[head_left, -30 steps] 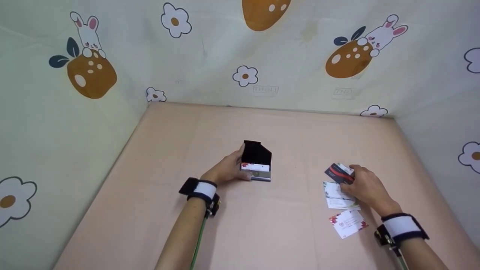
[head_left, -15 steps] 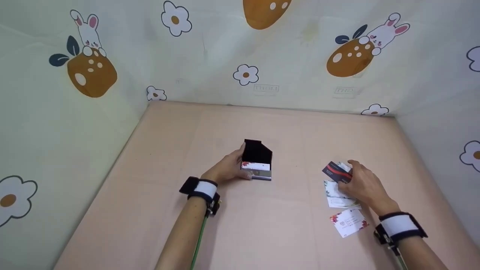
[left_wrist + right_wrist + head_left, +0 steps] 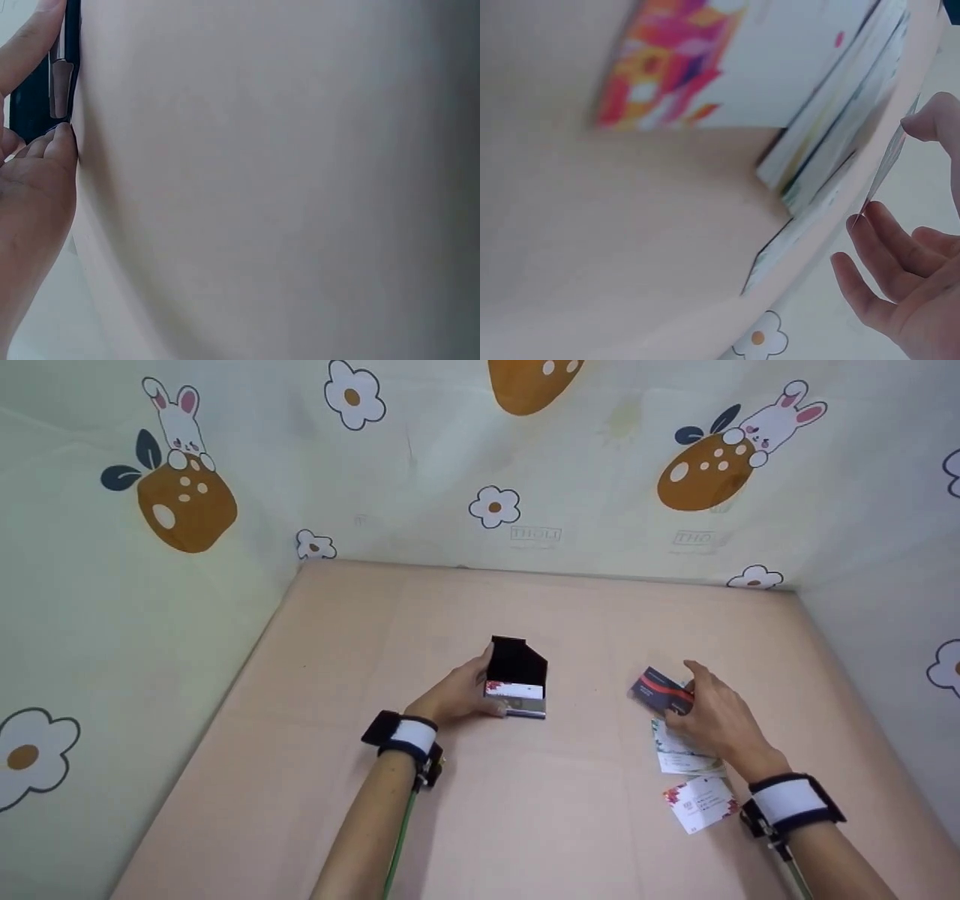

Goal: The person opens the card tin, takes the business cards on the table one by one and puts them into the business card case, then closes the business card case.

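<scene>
Pinching a dark, red-striped business card point(image 3: 658, 690) in my right hand point(image 3: 720, 725).
My thumb and fingertips stand partly apart, the card between them, near the green-patterned card point(image 3: 679, 754) and red-patterned card point(image 3: 701, 805) on the table point(image 3: 585, 795); my left hand point(image 3: 459, 690) grips the open card case point(image 3: 516, 662) by its left side.

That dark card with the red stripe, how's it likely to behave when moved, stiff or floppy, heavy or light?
The dark card is probably fairly stiff, jutting from the right hand without visible sag. Likely light too, as what's pinched looks thin in the right wrist view. It might swivel if bumped, since it's gripped only near one end.
</scene>
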A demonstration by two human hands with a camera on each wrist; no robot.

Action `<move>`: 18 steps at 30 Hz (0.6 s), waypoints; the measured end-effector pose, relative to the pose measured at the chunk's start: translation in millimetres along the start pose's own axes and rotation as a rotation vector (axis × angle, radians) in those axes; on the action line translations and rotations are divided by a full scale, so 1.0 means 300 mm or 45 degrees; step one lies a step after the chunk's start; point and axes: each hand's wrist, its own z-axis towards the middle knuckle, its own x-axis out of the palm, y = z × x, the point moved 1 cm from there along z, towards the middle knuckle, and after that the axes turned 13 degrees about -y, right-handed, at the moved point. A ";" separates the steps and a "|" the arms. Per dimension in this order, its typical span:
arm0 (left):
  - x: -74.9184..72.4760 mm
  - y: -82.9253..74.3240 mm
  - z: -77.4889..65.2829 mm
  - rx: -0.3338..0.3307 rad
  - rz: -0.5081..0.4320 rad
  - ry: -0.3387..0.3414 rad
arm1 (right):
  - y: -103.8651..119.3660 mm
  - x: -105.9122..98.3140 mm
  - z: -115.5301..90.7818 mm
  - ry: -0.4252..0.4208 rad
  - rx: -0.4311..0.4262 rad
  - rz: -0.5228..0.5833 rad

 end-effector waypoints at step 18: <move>0.002 0.015 0.003 0.009 -0.002 0.000 | 0.108 0.026 0.062 -0.099 -0.221 0.019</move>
